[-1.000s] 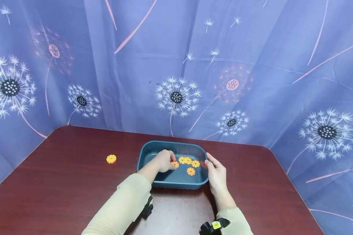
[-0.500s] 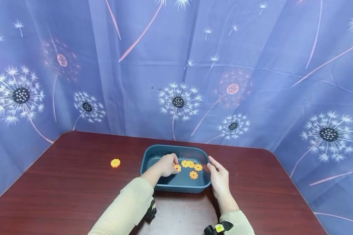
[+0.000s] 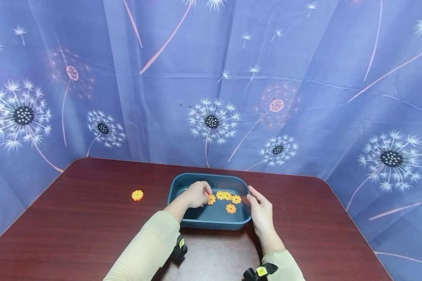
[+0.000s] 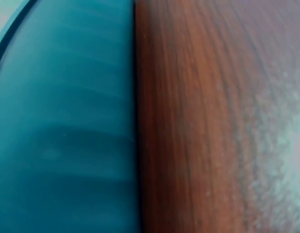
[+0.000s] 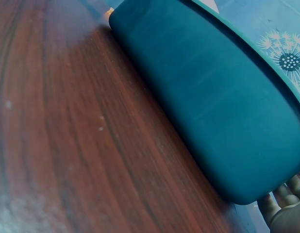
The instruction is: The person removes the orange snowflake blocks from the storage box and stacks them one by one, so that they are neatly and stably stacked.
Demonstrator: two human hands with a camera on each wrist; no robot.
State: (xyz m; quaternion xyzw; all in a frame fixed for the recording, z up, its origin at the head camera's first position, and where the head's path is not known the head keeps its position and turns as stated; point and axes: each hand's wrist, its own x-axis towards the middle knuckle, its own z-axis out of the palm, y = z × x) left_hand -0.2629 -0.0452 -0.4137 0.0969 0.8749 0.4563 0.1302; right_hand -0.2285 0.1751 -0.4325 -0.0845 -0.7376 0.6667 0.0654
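In the head view my left hand reaches into a dark teal plastic tub. Its thumb and fingers pinch the left edge of a yellow-orange notched flower disc. Several matching discs lie on the tub floor to the right of that hand. My right hand grips the tub's right end, thumb at the rim and fingers along the outer wall. Fingers of the right hand also appear under the tub's end in the right wrist view. The left wrist view shows only the tub's outer wall and tabletop.
One more flower disc, or perhaps a small stack, lies on the table to the left of the tub. The reddish-brown wooden table has rounded far corners. A blue dandelion-print curtain hangs behind the table's far edge.
The head view first tips up slightly, shifting everything. My left hand then draws back a little up and left, showing more of the disc. The right hand stays at the tub's end.
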